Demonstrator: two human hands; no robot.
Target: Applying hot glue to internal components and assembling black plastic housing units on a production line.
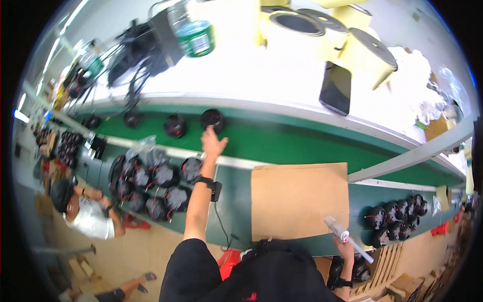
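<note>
My left hand [215, 145] is stretched forward over the green conveyor belt [282, 146]. Its fingers are extended with the thumb apart, and the fingertips meet the near edge of a black round part [212, 120]. Whether they press on it I cannot tell. Low on the right, my right hand [345, 247] is closed around a white, partly clear glue tube [338, 230] with a long pale stem. The tube is tilted, one end above the brown cardboard sheet [297, 201] in front of me. Another black round part [174, 126] sits on the belt to the left.
Several black round parts with red wires [163, 173] crowd the bench at left, and more [395, 216] stand at right. A white shelf [241, 75] beyond the belt carries a phone [336, 88], yellow cylinders [297, 38] and a bottle [196, 40]. A person [90, 216] works at far left.
</note>
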